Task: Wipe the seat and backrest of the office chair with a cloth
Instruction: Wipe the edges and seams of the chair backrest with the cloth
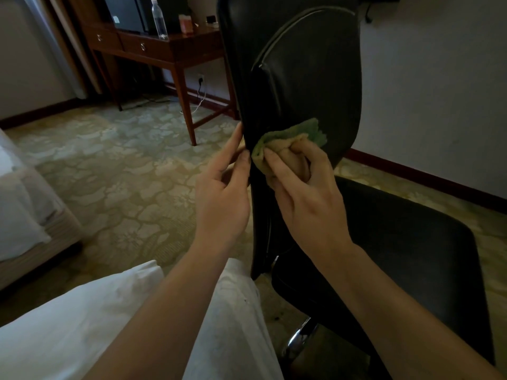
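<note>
Cloth (pixel 310 130), green on one face and tan on the other, is bunched against the lower part of the black backrest (pixel 301 78), close to its nine o'clock edge. The right grip (pixel 310 193) is clamped round it, fingers curled into the tan folds, while the green part fans out past the fingertips toward one o'clock. The left grip (pixel 222 198) sits just at nine o'clock of the right one and pinches the backrest's edge, with the thumb on the near face and the fingers almost straight along the outer side. Only that edge separates the two grips.

The backrest stands upright and fills the twelve o'clock part of the view. The black seat (pixel 397 242) spreads from its foot toward four o'clock, above a chrome column (pixel 299 338) at five o'clock. White-clad legs (pixel 82 311) lie at seven o'clock.

At eleven o'clock a dark wooden worktop (pixel 164 48) with drawers stands on patterned carpet (pixel 123 160), carrying a clear water bottle (pixel 159 19) and a pink box (pixel 186 23) well apart from the chair. A bed corner (pixel 22 204) shows at nine o'clock.
</note>
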`<action>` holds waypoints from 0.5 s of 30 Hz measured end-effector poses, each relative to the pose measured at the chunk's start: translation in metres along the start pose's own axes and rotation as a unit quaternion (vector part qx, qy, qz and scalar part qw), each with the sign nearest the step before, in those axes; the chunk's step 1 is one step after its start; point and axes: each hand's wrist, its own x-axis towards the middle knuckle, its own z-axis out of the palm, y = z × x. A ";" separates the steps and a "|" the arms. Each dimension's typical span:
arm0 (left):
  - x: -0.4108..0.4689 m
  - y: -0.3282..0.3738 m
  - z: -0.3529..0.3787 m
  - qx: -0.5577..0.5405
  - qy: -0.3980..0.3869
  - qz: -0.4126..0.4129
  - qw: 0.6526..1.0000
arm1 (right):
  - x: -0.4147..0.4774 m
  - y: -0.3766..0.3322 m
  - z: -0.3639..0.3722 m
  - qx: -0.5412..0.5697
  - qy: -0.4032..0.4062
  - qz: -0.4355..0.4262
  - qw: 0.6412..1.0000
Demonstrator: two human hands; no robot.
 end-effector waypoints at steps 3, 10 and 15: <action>0.001 0.000 -0.001 -0.007 -0.002 -0.006 1.000 | 0.003 -0.009 0.002 -0.042 0.005 0.005 0.999; 0.000 0.004 -0.001 -0.034 -0.018 -0.011 0.999 | 0.000 -0.003 0.015 -0.063 0.061 -0.006 0.996; 0.001 0.000 -0.002 -0.042 -0.021 -0.006 0.999 | -0.002 -0.004 0.015 -0.029 0.084 -0.006 0.996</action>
